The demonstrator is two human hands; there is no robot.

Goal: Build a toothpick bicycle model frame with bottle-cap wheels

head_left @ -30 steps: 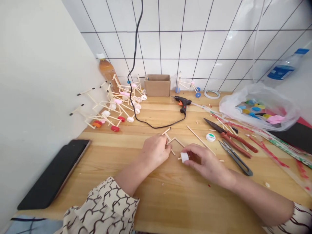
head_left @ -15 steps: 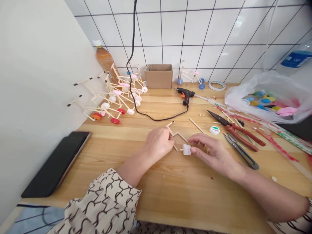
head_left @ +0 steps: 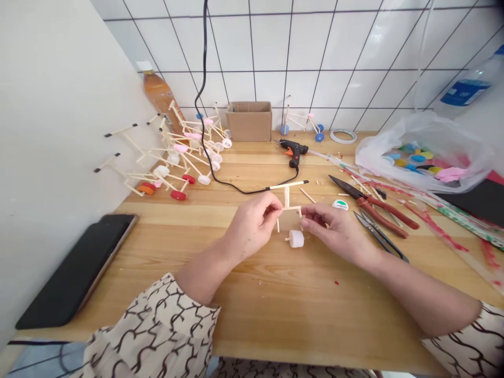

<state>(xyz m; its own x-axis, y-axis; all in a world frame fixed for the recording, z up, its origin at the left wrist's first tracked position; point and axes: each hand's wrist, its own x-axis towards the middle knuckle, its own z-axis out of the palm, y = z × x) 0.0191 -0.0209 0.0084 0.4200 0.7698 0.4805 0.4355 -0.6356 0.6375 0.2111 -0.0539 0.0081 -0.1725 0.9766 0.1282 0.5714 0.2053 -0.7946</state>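
Note:
A small frame of thin wooden sticks (head_left: 286, 197) stands raised between my hands, its top crossbar tipped in black. My left hand (head_left: 252, 223) pinches the frame's left corner. My right hand (head_left: 333, 231) has thumb and fingers closed on the right leg of the same frame. Just below it, a white bottle cap piece with a short stick through it (head_left: 296, 239) lies on the wooden table (head_left: 299, 310), apart from both hands. A loose stick (head_left: 307, 196) and a white cap with a green mark (head_left: 340, 205) lie behind my right hand.
A black glue gun (head_left: 293, 151) lies farther back, its cable crossing the table. At right are pliers (head_left: 374, 205), thread snips (head_left: 380, 236) and a plastic bag of caps (head_left: 425, 152). Finished stick models with cap wheels (head_left: 177, 152) crowd the left, behind a black phone (head_left: 76, 268).
The stick frame has been lifted and turned upright, crossbar up. My right hand has left the white cap piece and now holds the frame's right leg. The view has shifted slightly.

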